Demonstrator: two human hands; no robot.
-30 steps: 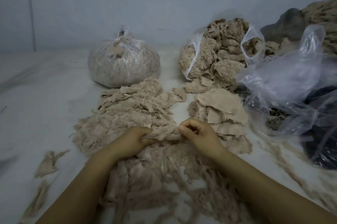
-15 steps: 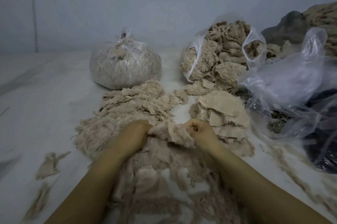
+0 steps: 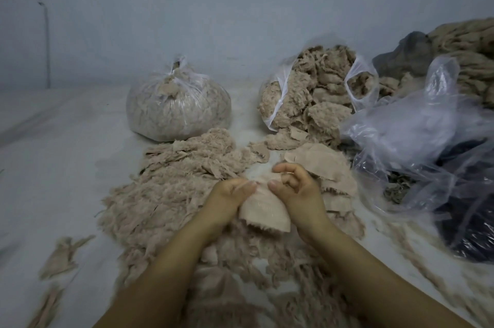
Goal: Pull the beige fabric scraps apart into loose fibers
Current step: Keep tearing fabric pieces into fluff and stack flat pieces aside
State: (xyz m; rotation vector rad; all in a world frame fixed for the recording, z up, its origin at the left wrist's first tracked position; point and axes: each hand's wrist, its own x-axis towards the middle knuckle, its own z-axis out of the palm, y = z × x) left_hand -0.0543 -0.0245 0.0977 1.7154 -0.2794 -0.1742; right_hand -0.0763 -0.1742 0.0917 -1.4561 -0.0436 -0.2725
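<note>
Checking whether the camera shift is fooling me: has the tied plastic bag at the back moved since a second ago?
No. The tied bag sits in the same place against the fibre pile's far edge and left of the open bag.

Tied bag point(image 3: 178, 106) sits left of open bag point(image 3: 315, 98), behind fibre heap point(image 3: 171, 183).

Both forearms extend forward, wrists close together. Left hand point(image 3: 229, 195) pinches the beige scrap point(image 3: 263, 211) at its top edge. Right hand point(image 3: 295, 188) pinches it alongside with the thumb, remaining fingers loosely curled.
</note>
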